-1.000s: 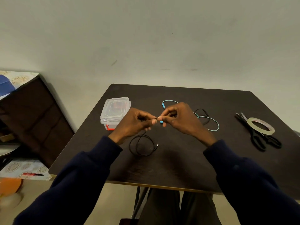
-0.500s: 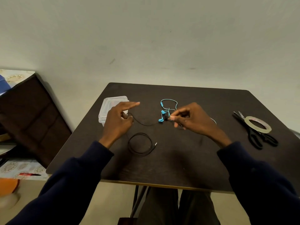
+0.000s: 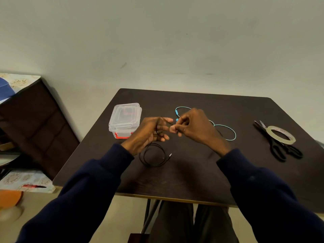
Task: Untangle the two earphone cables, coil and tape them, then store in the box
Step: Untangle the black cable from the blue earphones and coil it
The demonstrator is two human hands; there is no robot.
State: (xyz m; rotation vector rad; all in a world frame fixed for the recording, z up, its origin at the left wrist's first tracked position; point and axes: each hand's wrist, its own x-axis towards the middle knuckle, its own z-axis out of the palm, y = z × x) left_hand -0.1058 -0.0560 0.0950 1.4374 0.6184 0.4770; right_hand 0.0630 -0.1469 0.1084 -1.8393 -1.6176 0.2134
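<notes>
Evidently untangling is underway: at table centre, the left hand (image 3: 150, 131) and right hand (image 3: 194, 126) each pinch the thin black earphone cable (image 3: 154, 155), the turquoise earphone cable (image 3: 226, 131) at 3 o'clock. Next, separate them; clear lidded plastic box (image 3: 125, 119) waits at 9 o'clock.

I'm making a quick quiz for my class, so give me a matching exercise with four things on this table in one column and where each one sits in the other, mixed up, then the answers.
Things:
1. plastic box
2. tape roll
3. black cable
4. blue cable

Places:
A. lying on the scissors, far right of the table
B. looped on the table just behind the right hand
C. lid on, at the table's left edge
D. coiled on the table below the left hand

Pairs: 1-C, 2-A, 3-D, 4-B
</notes>
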